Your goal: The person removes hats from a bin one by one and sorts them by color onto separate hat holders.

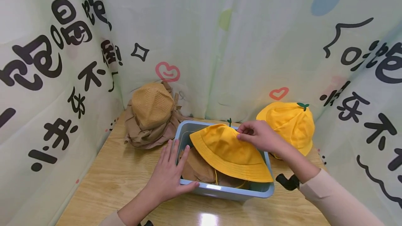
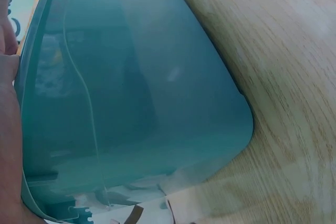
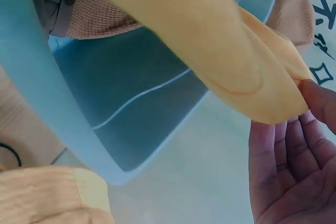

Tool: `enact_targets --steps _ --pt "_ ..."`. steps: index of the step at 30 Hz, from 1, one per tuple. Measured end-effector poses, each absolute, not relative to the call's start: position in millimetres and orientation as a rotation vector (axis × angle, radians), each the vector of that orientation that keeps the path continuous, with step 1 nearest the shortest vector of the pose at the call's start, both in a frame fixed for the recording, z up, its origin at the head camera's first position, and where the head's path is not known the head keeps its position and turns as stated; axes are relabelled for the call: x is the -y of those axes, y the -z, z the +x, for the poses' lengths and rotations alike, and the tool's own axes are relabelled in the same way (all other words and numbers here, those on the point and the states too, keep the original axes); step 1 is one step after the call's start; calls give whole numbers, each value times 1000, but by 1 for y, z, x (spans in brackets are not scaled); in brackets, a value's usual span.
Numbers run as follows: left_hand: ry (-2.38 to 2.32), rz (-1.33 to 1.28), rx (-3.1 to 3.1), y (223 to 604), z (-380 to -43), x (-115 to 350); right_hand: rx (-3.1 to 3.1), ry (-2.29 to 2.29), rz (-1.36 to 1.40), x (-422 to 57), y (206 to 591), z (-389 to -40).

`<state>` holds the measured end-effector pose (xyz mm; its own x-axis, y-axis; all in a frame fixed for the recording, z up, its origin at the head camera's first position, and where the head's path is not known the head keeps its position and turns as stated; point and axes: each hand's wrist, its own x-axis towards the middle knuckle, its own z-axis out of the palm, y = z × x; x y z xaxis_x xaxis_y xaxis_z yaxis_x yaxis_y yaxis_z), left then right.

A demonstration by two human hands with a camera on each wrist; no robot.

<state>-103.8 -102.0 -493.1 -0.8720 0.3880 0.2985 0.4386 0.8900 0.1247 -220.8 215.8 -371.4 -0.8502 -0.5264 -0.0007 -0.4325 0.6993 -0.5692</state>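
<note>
My right hand [image 1: 259, 135] pinches a yellow bucket hat [image 1: 226, 151] near its crown, where a small green sprout [image 1: 230, 122] sticks up. The hat tilts over the blue plastic bin [image 1: 226, 194], its brim reaching the bin's front right corner. Under it in the bin lies a tan hat [image 1: 196, 167], partly hidden. In the right wrist view, thumb and fingers [image 3: 286, 150] grip the yellow cloth [image 3: 210, 40] above the bin. My left hand [image 1: 166, 177] rests on the bin's front left corner, fingers spread over the rim. The bin's outer wall [image 2: 136, 87] fills much of the left wrist view.
Behind the bin on the left, a tan woven hat [image 1: 154, 105] sits atop brown cloth hats [image 1: 144, 137]. At the back right stands another yellow hat [image 1: 290, 126] with a green sprout. A printed curtain [image 1: 194, 37] surrounds the wooden table [image 1: 110, 180].
</note>
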Motion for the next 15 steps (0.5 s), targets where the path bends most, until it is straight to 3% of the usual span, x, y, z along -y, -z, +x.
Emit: enact_targets --steps 15 --pt "267 -615 2803 492 -103 102 -2835 863 -801 -229 347 -212"
